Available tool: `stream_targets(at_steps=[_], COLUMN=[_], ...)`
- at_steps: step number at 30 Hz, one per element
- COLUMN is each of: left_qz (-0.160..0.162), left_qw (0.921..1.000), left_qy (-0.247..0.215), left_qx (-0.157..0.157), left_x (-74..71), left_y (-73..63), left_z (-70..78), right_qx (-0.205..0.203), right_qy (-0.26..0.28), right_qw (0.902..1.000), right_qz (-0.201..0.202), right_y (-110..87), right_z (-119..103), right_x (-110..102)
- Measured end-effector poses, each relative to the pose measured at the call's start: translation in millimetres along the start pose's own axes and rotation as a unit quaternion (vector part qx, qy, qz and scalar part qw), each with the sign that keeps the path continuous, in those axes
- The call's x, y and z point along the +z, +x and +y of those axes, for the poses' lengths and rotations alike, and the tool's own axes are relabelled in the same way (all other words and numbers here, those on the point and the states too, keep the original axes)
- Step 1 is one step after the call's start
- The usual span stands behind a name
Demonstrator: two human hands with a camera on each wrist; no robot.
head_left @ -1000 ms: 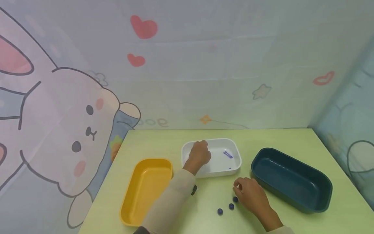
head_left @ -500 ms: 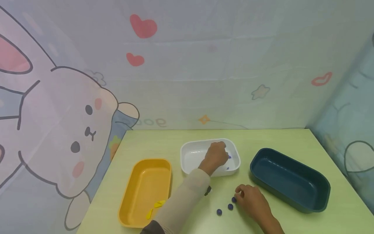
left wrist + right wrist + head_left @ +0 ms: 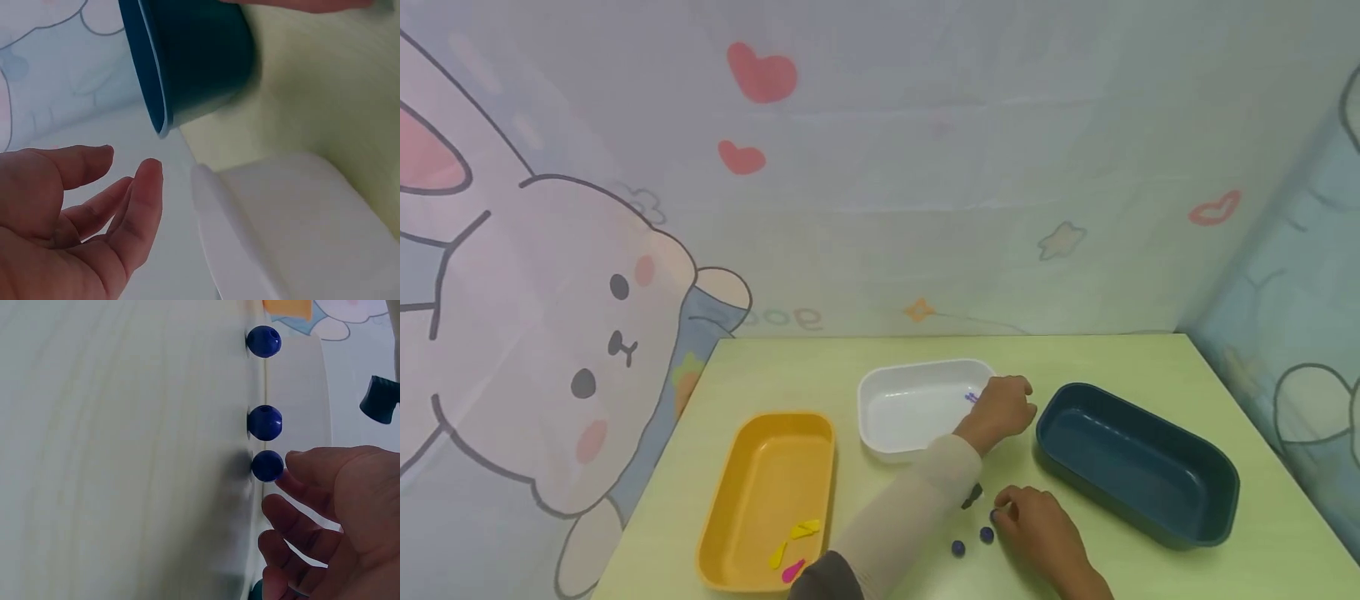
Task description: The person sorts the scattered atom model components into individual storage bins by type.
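My left hand (image 3: 1000, 407) is over the right rim of a white tray (image 3: 895, 450). In the left wrist view, the left thumb and fingers (image 3: 147, 187) are loosely bent, with nothing between them. Small purple pieces (image 3: 972, 397) lie in the white tray. My right hand (image 3: 1043, 533) is low at the table beside three blue beads. Its thumb and index finger are at the nearest bead (image 3: 267, 465); whether they touch it I cannot tell. The middle bead (image 3: 265, 422) and the far bead (image 3: 264, 341) sit in line, each apart.
A yellow tray (image 3: 730, 500) on the left holds yellow pieces (image 3: 805, 529) and a pink piece (image 3: 793, 571). On the right stands a dark teal tray (image 3: 1138, 483). A printed cloth (image 3: 880, 250) hangs behind the light green table (image 3: 797, 371).
My left hand has moved right across the white tray to its right rim. My right hand has stayed by the beads, shifting slightly. The pink piece in the yellow tray has come into view.
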State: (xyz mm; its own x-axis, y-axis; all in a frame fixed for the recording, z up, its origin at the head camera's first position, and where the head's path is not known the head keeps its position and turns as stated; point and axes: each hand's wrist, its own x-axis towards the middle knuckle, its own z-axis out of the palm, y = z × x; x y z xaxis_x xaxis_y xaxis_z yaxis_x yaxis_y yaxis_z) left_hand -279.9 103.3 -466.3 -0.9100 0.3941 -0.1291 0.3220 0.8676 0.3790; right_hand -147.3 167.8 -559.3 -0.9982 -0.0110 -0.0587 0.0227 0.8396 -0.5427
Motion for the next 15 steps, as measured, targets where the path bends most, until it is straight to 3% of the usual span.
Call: stream_targets(at_steps=[8, 15], left_qz=[-0.013, -0.028], left_qw=[0.9991, 0.9974], left_qy=[0.037, 0.062], left_qx=[0.016, 0.023], left_x=[8.1, 10.8], left_y=[3.2, 4.0], left_z=[13.7, 16.1], right_qx=[-0.010, -0.008], right_qy=[0.010, 0.010], right_qw=[0.9998, 0.9995], right_qz=[0.015, 0.030], right_y=[-6.5, -12.9], right_z=[-5, -12], right_x=[7, 10])
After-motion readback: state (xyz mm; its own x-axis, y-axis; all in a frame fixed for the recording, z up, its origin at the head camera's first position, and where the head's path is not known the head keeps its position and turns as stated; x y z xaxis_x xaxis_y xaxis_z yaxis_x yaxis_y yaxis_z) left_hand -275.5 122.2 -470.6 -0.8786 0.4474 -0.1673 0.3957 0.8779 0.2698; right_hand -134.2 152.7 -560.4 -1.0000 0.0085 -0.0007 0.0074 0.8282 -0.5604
